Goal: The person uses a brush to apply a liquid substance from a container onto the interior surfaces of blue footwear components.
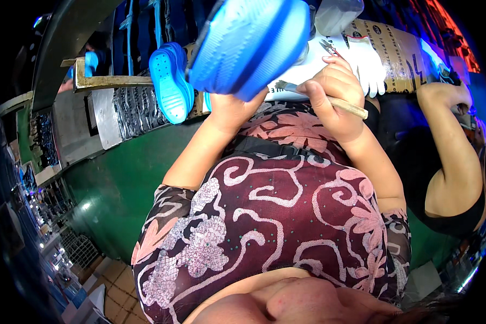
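Holding a bright blue rubber shoe [248, 46], ridged sole up, above the lap: left hand [229, 110] gripping it underneath | right hand [332, 97] closed around a wooden-handled brush [329, 100] (bristles at the shoe's edge) | second blue shoe [170, 81] on the bench [119, 113] | another person's arm [448, 146] to the right.

A brown printed cardboard sheet [397, 51], perhaps flattened packaging, lies top right.

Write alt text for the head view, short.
Seen from above, the left hand holds up a blue shoe sole while the right hand holds a wooden-handled brush beside it. More blue soles stand on the workbench; another person's arm is at right.
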A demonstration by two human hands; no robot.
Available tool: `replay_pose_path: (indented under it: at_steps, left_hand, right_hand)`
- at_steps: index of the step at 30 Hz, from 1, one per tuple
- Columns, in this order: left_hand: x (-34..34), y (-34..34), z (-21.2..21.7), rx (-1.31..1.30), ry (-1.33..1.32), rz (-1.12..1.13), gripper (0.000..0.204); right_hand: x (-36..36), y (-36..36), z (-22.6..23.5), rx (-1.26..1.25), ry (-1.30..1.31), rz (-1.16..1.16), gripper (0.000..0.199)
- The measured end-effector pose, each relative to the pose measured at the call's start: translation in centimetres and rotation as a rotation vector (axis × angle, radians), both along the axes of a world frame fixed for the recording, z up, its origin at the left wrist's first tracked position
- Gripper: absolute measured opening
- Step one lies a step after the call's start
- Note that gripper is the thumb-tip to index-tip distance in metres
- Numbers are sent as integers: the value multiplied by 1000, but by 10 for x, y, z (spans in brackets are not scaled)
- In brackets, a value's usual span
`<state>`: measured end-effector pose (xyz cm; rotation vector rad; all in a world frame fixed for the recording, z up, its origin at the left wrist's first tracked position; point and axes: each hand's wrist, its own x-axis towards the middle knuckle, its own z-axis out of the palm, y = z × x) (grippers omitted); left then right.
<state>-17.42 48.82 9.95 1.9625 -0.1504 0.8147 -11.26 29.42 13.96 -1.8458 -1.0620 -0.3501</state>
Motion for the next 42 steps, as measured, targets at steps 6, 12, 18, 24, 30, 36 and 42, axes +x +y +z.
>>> replay_pose_path:
  at_steps: [6, 12, 18, 24, 30, 36, 42]
  left_hand:
    - [8, 5, 6, -74, -50, -30, 29]
    - [0, 26, 78, -553, 403, -361, 60]
    - [27, -9, 136, -665, 1018, -988, 87]
    - [186, -143, 202, -546, 704, -1337, 43]
    - [250, -249, 258, -1176, 469, -1177, 52]
    - [164, -152, 152, -708, 460, -987, 49]
    - [37, 72, -27, -131, 477, 113, 39]
  right_hand:
    - [2, -16, -1, 132, 176, -72, 28]
    - [7, -48, -17, 368, 524, -212, 29]
    - [3, -85, -34, 380, 541, -320, 33]
    - [-6, -106, -47, 435, 625, -362, 32]
    - [-14, -136, -37, 464, 644, -414, 32]
    - [-3, -136, -58, 532, 684, -409, 31]
    - [4, -109, -78, 422, 810, -320, 36]
